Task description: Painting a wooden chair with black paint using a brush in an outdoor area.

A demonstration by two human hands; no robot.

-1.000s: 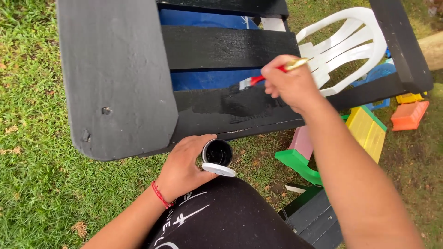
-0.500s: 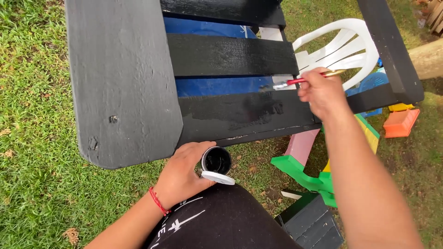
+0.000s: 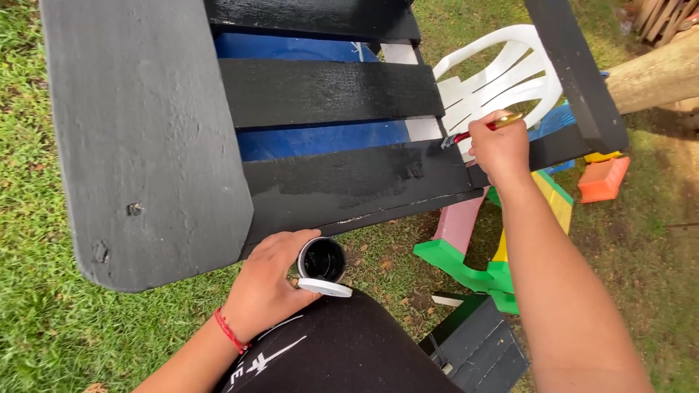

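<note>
Head view, and I'm looking down on the paintbrush (image 3: 477, 131): red handle, brass-coloured end poking out past the knuckles, bristles dark and resting on the right end of the lower black slat (image 3: 349, 185). My right hand (image 3: 499, 149) is closed around that handle in a snug fist. The slat shines wet and glossy along its upper half, duller toward its lower edge, where a thin pale line of bare wood shows. Above it sits a second black slat (image 3: 328, 91), matte and grainy. At the left edge of the bench, a broad black side panel (image 3: 145, 138), rough-textured with two screw heads, fills much of the frame.

Down below the bench's lower edge, my left hand (image 3: 266, 287) is wrapped around a small round paint tin (image 3: 322, 260), black inside, its white lid (image 3: 324, 288) hanging just beneath the rim. A red cord bracelet (image 3: 229, 331) rings that wrist.

Behind the slats there's something blue (image 3: 313, 138), and a white plastic chair (image 3: 502, 80). Coloured wooden pieces (image 3: 466, 255), pink, green and yellow, lie on the grass (image 3: 29, 218) by my right forearm.
</note>
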